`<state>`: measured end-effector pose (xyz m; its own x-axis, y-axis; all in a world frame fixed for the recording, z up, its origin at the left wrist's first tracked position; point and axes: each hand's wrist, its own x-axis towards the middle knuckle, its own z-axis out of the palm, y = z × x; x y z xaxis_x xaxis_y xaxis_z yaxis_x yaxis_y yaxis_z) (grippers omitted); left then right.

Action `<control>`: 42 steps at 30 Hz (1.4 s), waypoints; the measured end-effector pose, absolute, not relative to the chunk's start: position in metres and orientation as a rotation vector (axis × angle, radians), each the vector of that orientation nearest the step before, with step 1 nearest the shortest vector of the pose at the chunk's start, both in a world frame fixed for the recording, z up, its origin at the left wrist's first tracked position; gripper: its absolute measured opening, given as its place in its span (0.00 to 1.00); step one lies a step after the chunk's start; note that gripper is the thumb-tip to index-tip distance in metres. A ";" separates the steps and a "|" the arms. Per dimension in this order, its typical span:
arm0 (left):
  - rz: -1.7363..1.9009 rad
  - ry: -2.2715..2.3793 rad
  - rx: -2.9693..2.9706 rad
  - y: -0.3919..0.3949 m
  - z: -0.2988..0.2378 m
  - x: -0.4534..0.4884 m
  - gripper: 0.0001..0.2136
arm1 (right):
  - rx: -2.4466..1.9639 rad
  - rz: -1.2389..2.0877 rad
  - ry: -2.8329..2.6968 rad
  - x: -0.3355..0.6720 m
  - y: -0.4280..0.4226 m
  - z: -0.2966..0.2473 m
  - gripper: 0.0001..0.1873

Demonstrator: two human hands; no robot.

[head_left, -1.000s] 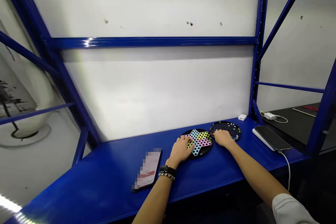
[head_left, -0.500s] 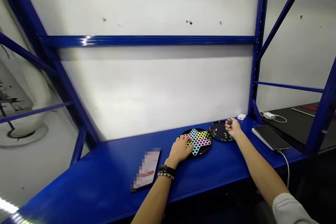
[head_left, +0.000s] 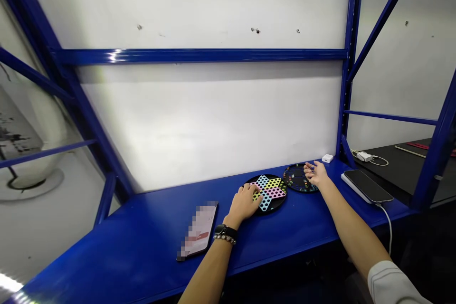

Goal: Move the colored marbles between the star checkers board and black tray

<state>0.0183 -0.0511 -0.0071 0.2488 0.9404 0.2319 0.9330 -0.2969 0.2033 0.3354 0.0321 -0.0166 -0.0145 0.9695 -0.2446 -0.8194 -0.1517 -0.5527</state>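
A round black Chinese checkers board with a pink, yellow and light-blue star lies on the blue table. My left hand rests on its left side, fingers stretched over the holes and not closed on anything. Beside the board is a round black tray with several small coloured marbles around its edge. Above the tray's right side, my right hand is half turned up, its fingers curled around small dark blue marbles. How many marbles it holds I cannot tell.
A phone with a lit screen lies left of my left forearm. At the right, another phone rests on a white object with a cable. A small white box sits near the back edge. Blue rack posts frame the table.
The fingers of my right hand have loosened slightly, so the dark blue marbles show more. My left hand stays in place on the board.
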 end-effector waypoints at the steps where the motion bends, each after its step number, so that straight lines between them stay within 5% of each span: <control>1: 0.486 1.850 2.462 -0.051 -0.007 0.018 0.13 | -0.659 1.584 -0.262 0.338 0.032 -0.016 0.15; 14: 0.481 1.859 2.471 -0.050 -0.008 0.018 0.13 | -0.812 1.343 -0.167 0.365 0.036 -0.020 0.13; 29: 0.501 1.850 2.469 -0.055 -0.006 0.018 0.12 | -1.788 0.550 -1.631 0.292 0.058 -0.018 0.13; 42: 0.497 1.845 2.475 -0.054 -0.008 0.018 0.13 | -2.002 0.223 -2.200 0.246 0.072 -0.015 0.12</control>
